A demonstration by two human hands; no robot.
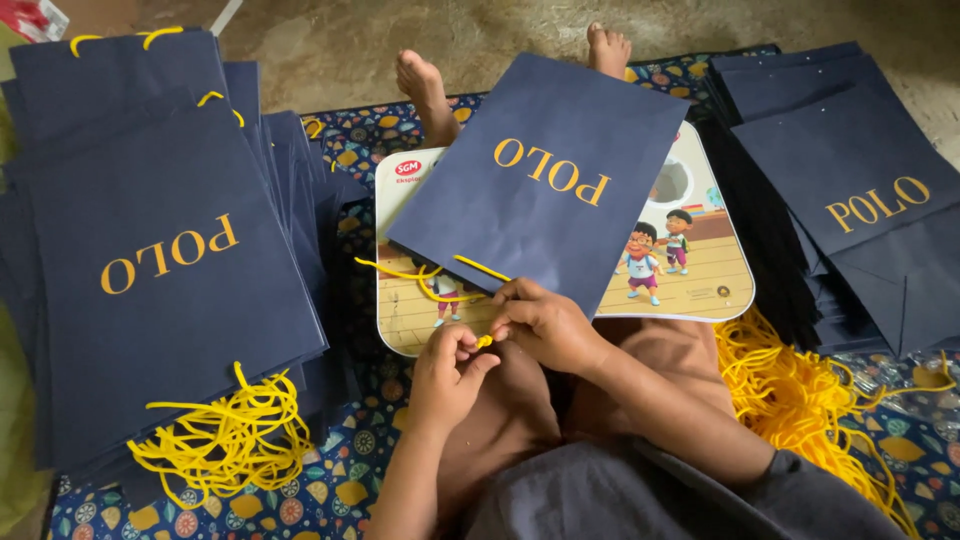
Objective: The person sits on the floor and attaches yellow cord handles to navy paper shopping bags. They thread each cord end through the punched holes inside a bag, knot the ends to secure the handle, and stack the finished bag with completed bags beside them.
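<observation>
Navy paper bag [545, 175], near edge of lap tray [700, 290]: our left hand [450, 370] and right hand [545, 322] are both pinched shut on the yellow cord [484, 341], whose short end, we judge, may slip out unknotted.

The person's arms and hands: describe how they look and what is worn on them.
Both forearms are bare, with no sleeves reaching them. The left hand and right hand wear no gloves, and no rings, watch or bracelet show. A dark grey garment covers the upper body, its sleeve ending near the right elbow.

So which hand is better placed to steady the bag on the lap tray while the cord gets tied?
Probably the right hand: it rests at the navy bag edge; the left hand pinches the yellow cord.
</observation>
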